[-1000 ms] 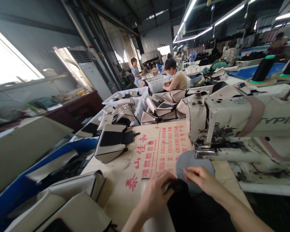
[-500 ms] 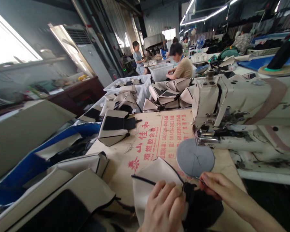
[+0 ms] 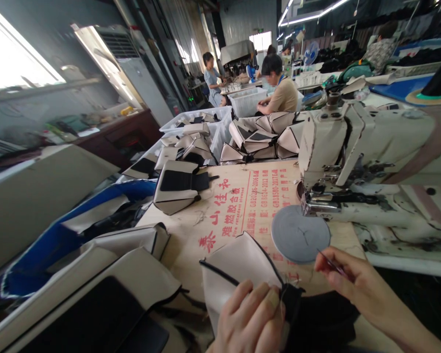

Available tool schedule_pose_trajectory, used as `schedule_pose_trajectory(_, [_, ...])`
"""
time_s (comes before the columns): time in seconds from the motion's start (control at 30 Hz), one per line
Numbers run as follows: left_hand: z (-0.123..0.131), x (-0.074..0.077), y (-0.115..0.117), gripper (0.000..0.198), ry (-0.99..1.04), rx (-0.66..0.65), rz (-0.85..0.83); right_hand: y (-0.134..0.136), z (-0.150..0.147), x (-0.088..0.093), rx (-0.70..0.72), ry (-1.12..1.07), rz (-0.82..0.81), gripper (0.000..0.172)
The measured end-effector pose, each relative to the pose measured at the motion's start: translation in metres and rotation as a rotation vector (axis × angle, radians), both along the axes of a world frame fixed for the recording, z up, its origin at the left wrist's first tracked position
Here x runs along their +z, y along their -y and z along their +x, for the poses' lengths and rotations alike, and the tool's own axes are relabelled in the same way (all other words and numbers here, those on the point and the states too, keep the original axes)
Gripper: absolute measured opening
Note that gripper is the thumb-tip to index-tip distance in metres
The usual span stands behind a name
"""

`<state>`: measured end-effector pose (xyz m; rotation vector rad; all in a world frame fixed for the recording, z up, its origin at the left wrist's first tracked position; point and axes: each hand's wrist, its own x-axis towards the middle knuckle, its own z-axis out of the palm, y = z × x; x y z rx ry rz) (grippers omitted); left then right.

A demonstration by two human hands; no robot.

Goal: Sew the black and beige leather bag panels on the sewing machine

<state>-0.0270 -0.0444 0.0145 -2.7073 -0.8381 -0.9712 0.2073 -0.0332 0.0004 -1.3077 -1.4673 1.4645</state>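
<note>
My left hand is closed around the edge of a beige sewn bag piece with black piping, near its black strap end. A black panel of fabric spreads to the right of that grip. My right hand is raised a little to the right of the piece, its fingers pinching a thin pointed metal tool. The tool's full shape is partly hidden by the fingers. Just beyond its tip lies a round grey disc with loose threads on it, below the sewing machine.
Plywood with red print forms the tabletop. Another beige-and-black piece lies at its far left. More pieces fill white bins behind and a blue-lined container at left. A co-worker sits beyond the bins.
My right hand has moved right, away from the black strap end, with the metal tool in its fingers. My left hand keeps its grip on the bag piece. The view has shifted slightly.
</note>
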Motion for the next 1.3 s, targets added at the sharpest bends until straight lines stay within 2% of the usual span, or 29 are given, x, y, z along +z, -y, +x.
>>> schedule_pose_trajectory(0.13, [0.001,-0.001,0.001,0.012,0.033,-0.038,-0.002,0.010,-0.003,0.001,0.039,-0.015,-0.034,0.034])
schedule_pose_trajectory(0.37, [0.002,0.001,-0.003,0.009,0.058,-0.063,-0.060,0.015,-0.011,0.014,0.059,0.122,-0.007,0.033])
schedule_pose_trajectory(0.5, [0.001,-0.001,-0.002,0.010,0.073,-0.061,-0.072,0.021,-0.009,0.014,0.073,0.298,0.104,0.026])
schedule_pose_trajectory(0.67, [0.001,-0.004,-0.001,0.010,0.053,-0.063,-0.070,0.025,-0.007,0.016,0.072,0.553,0.329,0.019])
schedule_pose_trajectory(0.8, [0.005,0.000,-0.002,0.010,0.044,-0.042,-0.036,0.022,-0.010,0.021,0.035,0.662,0.488,0.016])
schedule_pose_trajectory(0.93, [0.006,0.000,-0.002,0.011,0.046,-0.046,-0.028,0.019,-0.014,0.025,0.063,0.700,0.524,0.016])
schedule_pose_trajectory(1.07, [0.005,-0.004,-0.001,0.010,0.040,-0.065,-0.054,0.019,-0.015,0.025,0.060,0.673,0.506,0.017])
schedule_pose_trajectory(1.17, [0.005,-0.007,-0.001,0.010,0.046,-0.072,-0.062,0.019,-0.016,0.023,0.014,0.577,0.399,0.019])
schedule_pose_trajectory(1.23, [0.006,-0.005,-0.003,0.012,0.070,-0.053,-0.066,0.019,-0.021,0.018,-0.042,0.378,0.226,0.024])
schedule_pose_trajectory(1.3, [0.008,0.000,-0.005,0.013,0.105,-0.043,-0.064,0.018,-0.030,0.011,-0.097,0.048,-0.005,0.031])
